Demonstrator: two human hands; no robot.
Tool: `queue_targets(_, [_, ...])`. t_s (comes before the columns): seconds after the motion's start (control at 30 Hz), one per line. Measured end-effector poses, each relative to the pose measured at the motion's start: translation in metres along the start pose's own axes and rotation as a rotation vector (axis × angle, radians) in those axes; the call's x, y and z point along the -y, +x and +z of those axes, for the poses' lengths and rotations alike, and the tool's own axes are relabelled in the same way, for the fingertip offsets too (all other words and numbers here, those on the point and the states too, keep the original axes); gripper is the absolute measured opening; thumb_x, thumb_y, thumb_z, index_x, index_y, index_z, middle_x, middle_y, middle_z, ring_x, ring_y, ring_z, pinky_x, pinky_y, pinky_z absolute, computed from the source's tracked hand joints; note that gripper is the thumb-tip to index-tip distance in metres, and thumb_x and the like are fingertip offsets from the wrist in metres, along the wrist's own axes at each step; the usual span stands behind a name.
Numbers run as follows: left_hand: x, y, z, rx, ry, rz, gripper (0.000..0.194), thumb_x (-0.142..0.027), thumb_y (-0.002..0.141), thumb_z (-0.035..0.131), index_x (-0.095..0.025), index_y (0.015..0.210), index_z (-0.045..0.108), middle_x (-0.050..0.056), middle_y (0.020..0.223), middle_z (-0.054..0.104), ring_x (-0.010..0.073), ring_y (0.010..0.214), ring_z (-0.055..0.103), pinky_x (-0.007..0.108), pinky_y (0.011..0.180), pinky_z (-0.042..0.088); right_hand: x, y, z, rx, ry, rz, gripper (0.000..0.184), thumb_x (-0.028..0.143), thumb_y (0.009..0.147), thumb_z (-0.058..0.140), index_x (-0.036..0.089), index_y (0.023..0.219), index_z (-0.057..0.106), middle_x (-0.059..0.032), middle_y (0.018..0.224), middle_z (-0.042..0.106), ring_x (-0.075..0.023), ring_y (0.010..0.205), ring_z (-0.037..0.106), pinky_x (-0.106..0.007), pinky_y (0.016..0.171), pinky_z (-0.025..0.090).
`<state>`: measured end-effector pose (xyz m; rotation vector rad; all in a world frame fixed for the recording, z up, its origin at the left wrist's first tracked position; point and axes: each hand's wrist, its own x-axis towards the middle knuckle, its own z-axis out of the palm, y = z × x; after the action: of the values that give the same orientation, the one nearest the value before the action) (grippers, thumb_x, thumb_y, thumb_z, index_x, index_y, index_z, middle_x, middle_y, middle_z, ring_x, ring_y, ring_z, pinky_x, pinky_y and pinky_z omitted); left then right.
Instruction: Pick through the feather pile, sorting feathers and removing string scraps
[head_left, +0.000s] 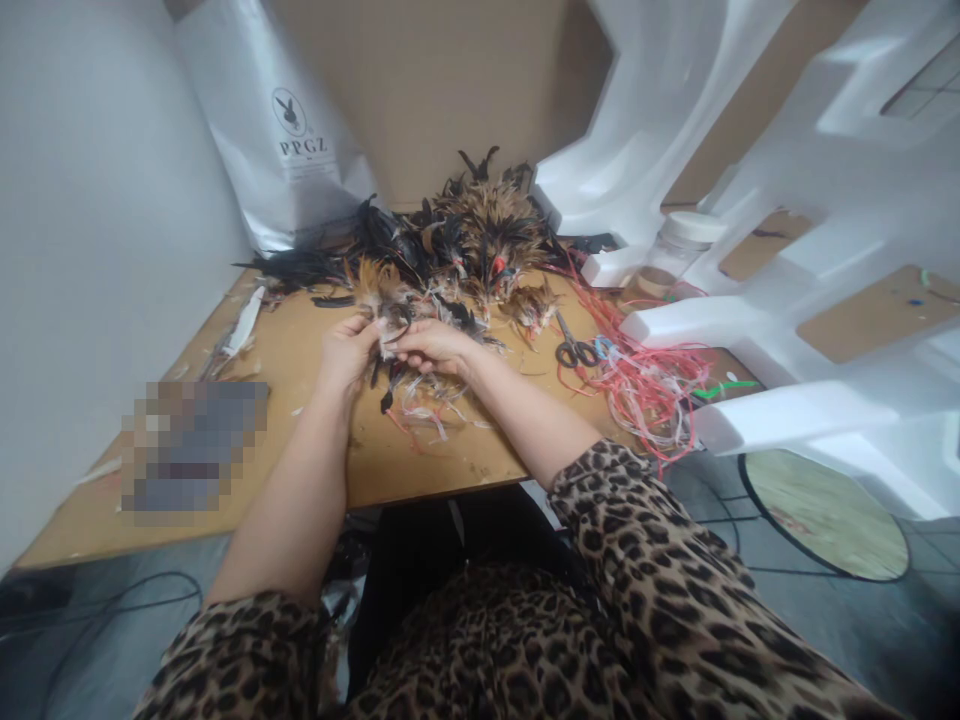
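Observation:
My left hand (351, 345) is closed on a small bunch of brown and golden feathers (379, 285), held just above the table. From the other side my right hand (431, 345) pinches at the pale lower end of the same bunch; its fingertips nearly meet those of the left. Loose dark feathers and pale pink string scraps (427, 415) lie under and in front of my hands. Behind them spreads a large heap of black and brown feathers (495, 215). A smaller feather bunch (534, 308) rests to the right, beside black-handled scissors (576, 350).
Tangled pink and white string (652, 390) covers the table's right side, near white foam pieces (810, 410) and a white-lidded jar (686, 240). A silver bag (285, 150) stands at the back left. A blurred-out object (195, 445) lies on the wooden table (300, 480) at left.

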<state>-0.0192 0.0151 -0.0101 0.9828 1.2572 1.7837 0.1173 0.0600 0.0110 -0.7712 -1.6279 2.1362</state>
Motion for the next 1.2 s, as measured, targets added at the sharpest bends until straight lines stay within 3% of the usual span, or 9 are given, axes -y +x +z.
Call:
queue_targets(0.13, [-0.006,-0.002,0.002,-0.031,-0.081,-0.057,0.026,-0.021,0.063,0.074,-0.014,0.052,0.052,-0.002,0.047,0.056,0.0058,0.038,0.049,0.016,0.039,0.038,0.0,-0.001,0.002,-0.051,0.005,-0.04,0.024,0.022,0.066,0.071,0.014,0.065,0.049,0.0068,0.048,0.052,-0.0011,0.035,0.037,-0.012,0.031,0.021])
queue_targets(0.23, [-0.012,-0.001,0.001,-0.058,-0.224,-0.152,0.014,-0.014,0.066,0.071,-0.013,0.06,0.058,0.002,0.065,0.066,0.0082,0.053,0.06,0.016,0.049,0.048,0.002,-0.002,0.004,-0.174,0.012,-0.189,0.019,0.024,0.068,0.067,0.015,0.067,0.051,0.0079,0.047,0.049,-0.0016,0.037,0.036,-0.013,0.035,0.022])
queue_targets(0.37, [-0.016,0.0,-0.003,-0.003,-0.341,-0.32,0.005,-0.009,0.074,0.063,-0.012,0.07,0.063,0.004,0.066,0.067,0.0088,0.057,0.063,0.013,0.047,0.048,0.005,-0.003,0.003,-0.386,-0.059,-0.428,0.018,0.03,0.069,0.065,0.014,0.071,0.057,0.0086,0.047,0.046,-0.0025,0.044,0.035,-0.015,0.045,0.028])
queue_targets(0.5, [-0.017,-0.003,-0.001,0.058,-0.335,-0.394,0.007,-0.007,0.077,0.059,-0.011,0.074,0.064,0.004,0.065,0.067,0.0092,0.056,0.064,0.012,0.045,0.048,0.004,0.001,-0.001,-0.445,-0.138,-0.512,0.02,0.032,0.067,0.065,0.013,0.068,0.059,0.0059,0.057,0.052,-0.0042,0.053,0.041,-0.018,0.055,0.034])
queue_targets(0.67, [-0.017,-0.007,0.004,0.103,-0.256,-0.4,0.009,-0.006,0.077,0.058,-0.009,0.07,0.063,0.005,0.064,0.067,0.0073,0.051,0.062,0.011,0.043,0.046,-0.002,0.007,-0.004,-0.458,-0.24,-0.57,0.02,0.031,0.067,0.063,0.012,0.068,0.06,0.0033,0.065,0.057,-0.0062,0.061,0.046,-0.02,0.063,0.038])
queue_targets(0.9, [-0.017,-0.007,0.005,0.07,-0.137,-0.372,0.009,-0.009,0.071,0.067,-0.008,0.063,0.061,0.004,0.059,0.065,0.0052,0.046,0.058,0.01,0.042,0.044,0.0,0.002,-0.003,-0.465,-0.402,-0.566,0.015,0.028,0.07,0.059,0.014,0.067,0.058,0.0035,0.066,0.056,-0.0069,0.064,0.047,-0.019,0.066,0.038])
queue_targets(1.2, [-0.016,-0.009,0.005,0.115,-0.058,-0.322,0.009,-0.015,0.066,0.071,-0.009,0.068,0.064,0.006,0.064,0.068,0.0065,0.052,0.061,0.011,0.045,0.045,0.002,0.001,-0.004,-0.415,-0.148,-0.483,0.021,0.032,0.066,0.065,0.014,0.065,0.055,0.0067,0.058,0.052,-0.0041,0.053,0.042,-0.016,0.057,0.036])
